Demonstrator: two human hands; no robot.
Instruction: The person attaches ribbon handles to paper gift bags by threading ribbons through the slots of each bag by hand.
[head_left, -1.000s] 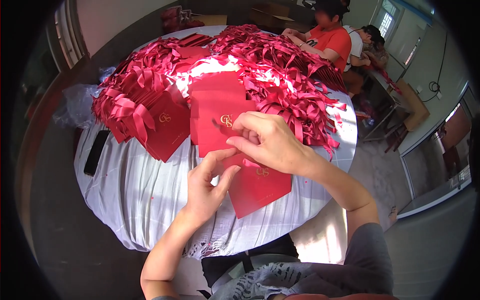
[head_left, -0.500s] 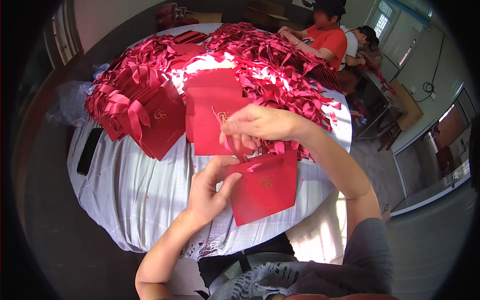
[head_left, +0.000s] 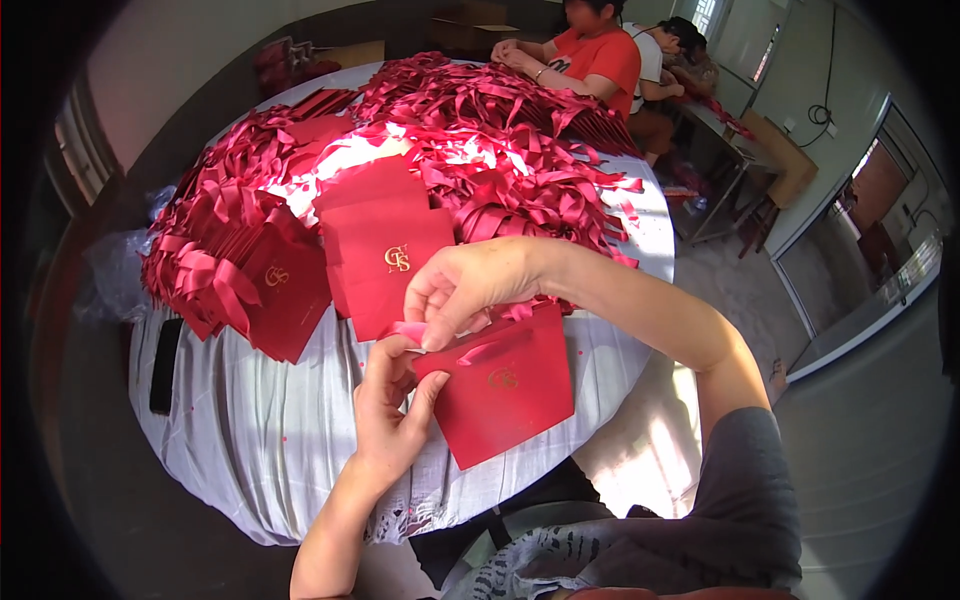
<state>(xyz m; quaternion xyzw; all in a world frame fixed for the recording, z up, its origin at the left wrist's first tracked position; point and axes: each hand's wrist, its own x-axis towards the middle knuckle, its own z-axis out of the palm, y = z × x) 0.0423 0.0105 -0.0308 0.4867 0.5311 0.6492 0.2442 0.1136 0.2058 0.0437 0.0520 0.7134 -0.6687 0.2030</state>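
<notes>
A small red paper bag (head_left: 510,410) with gold lettering is tilted over the near side of the table. My left hand (head_left: 395,415) grips it by the upper left corner, thumb on the front face. My right hand (head_left: 475,290) is closed in a pinch on a dark pink ribbon (head_left: 408,330) at the bag's top edge, just above my left fingers. Another stretch of the ribbon (head_left: 482,352) lies across the front below that edge. Behind my right hand, flat red bags (head_left: 370,225) lie stacked. My right fingers partly hide the ribbon.
The round table wears a white cloth (head_left: 250,430). Bundled bags with ribbons (head_left: 270,285) stand at left, and a large ribbon heap (head_left: 490,110) covers the far side. A black phone-like slab (head_left: 166,367) lies at the left edge. A person in red (head_left: 600,65) works across the table.
My right hand has come down and left to the bag's top edge, bringing the ribbon close to my left fingers. The whole view has shifted a little.
</notes>
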